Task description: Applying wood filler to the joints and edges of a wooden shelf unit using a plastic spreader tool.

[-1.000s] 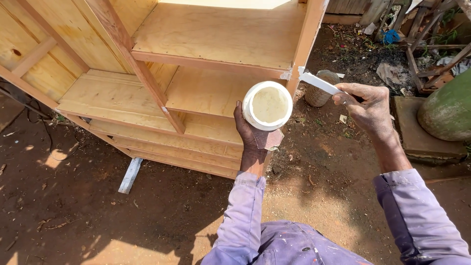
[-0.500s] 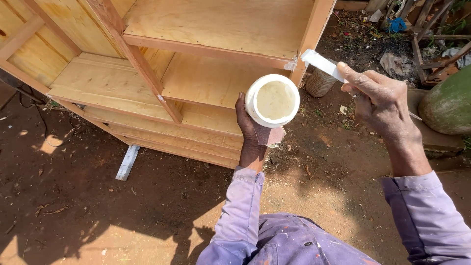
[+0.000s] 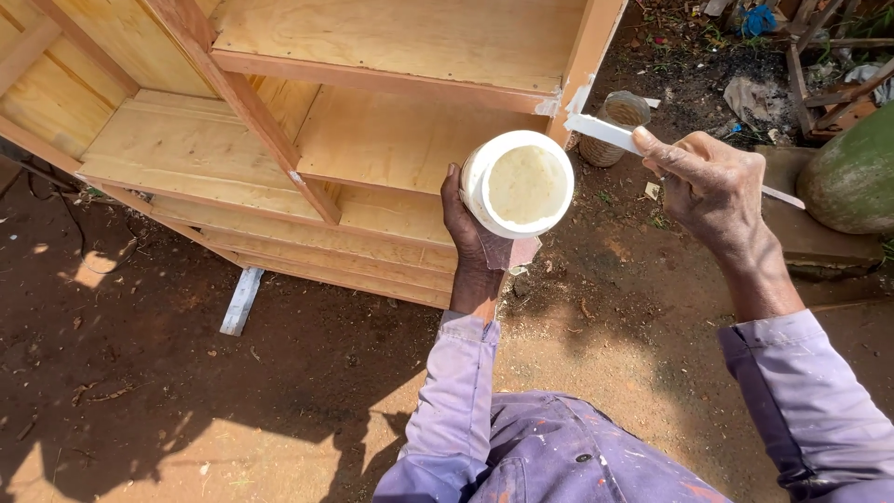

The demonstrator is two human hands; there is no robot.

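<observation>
Pale, cream-coloured filler is sitting in the round white plastic tub (image 3: 518, 183) that the left hand (image 3: 473, 237) is gripping, while the right hand (image 3: 710, 183) is pinching a flat white scraper (image 3: 602, 129) against the bare wooden shelf unit's right upright (image 3: 587, 58), where a white smear is showing and other joints look untreated.

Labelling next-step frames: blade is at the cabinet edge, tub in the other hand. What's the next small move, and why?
Probably draw the scraper down along the cabinet upright. Its tip sits against the pale filler patch there, held in the right hand, while the left hand holds the open tub clear below, so spreading looks due before reloading.
</observation>
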